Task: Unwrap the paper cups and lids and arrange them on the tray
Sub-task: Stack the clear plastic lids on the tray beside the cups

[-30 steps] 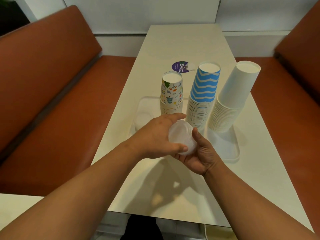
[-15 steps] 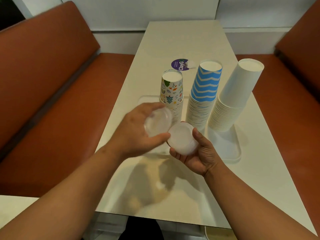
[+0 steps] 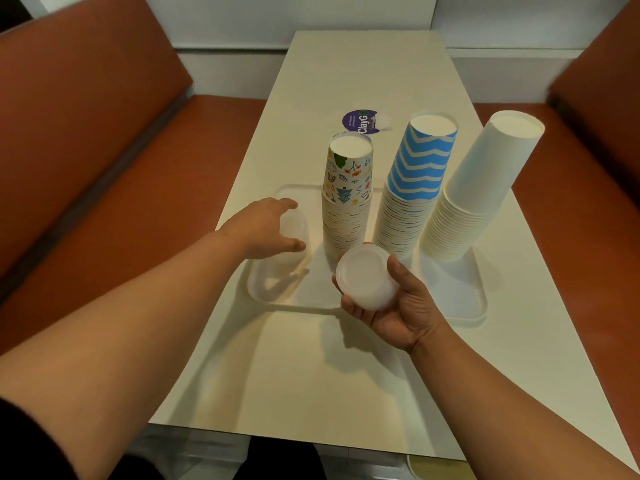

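Two bunches of translucent white plastic lids are in play, one in each hand, and three inverted stacks of paper cups stand in a row on the pale rectangular plastic tray point(image 3: 479, 315).

At the left end of the tray, the left hand point(image 3: 266, 228) curls round the first bunch of lids point(image 3: 294, 227), thumb near side, fingers far side, low over the tray floor. Whether the lids touch the tray I cannot tell. The step in hand looks like setting lids down beside the cups.

Next comes the stack of floral-print cups point(image 3: 347, 202), then the stack of blue zigzag cups point(image 3: 410, 192), then the plain white cup stack point(image 3: 474, 192), which leans rightward. How many cups each holds cannot be counted.

In front of the first two stacks, the right hand point(image 3: 398, 306) cradles the second bunch of lids point(image 3: 365, 278) above the tray's near edge, fingers wrapped underneath.

The next move probably calls for letting the left bunch go squarely and fetching more lids from the right, without nudging the nearby stacks.

Behind, a round purple printed label point(image 3: 358, 121) lies on the cream table point(image 3: 346, 375).
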Available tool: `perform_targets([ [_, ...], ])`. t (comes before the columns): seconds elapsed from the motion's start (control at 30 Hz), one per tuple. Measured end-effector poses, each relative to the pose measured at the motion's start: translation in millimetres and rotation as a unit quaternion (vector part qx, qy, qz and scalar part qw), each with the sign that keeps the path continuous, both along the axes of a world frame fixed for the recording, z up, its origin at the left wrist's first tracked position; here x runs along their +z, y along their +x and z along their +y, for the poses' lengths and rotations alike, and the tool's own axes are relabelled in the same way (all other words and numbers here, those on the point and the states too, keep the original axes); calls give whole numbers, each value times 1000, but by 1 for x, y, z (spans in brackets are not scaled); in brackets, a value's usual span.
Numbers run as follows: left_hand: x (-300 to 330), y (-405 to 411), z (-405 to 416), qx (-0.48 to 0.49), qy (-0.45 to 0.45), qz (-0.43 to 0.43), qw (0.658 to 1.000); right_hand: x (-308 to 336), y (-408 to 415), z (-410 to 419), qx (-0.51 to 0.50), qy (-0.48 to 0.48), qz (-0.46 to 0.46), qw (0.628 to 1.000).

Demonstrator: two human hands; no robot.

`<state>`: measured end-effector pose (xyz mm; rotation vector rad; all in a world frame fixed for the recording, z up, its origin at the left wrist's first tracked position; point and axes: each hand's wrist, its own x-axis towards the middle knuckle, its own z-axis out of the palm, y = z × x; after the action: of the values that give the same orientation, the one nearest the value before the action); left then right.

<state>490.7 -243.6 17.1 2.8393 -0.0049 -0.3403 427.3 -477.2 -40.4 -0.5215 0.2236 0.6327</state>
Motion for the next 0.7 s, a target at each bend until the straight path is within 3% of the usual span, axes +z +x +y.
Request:
perform_targets([
  [0.47,-1,-11,-2,5,13,47,999,1,-2,-4,-1,11,-12,1000],
  [0.57,18,-35,-14,-7,0,-51,999,3,-4,-6,3,11,-16,1000],
  [0.63,30,-60,-32,-39,-103,-191,975,4,-6,-8,7,9,-19,1000],
  [0.7,40,-82,-55,-88,-206,-221,949,6,-7,-7,11,-1,-24,1000],
])
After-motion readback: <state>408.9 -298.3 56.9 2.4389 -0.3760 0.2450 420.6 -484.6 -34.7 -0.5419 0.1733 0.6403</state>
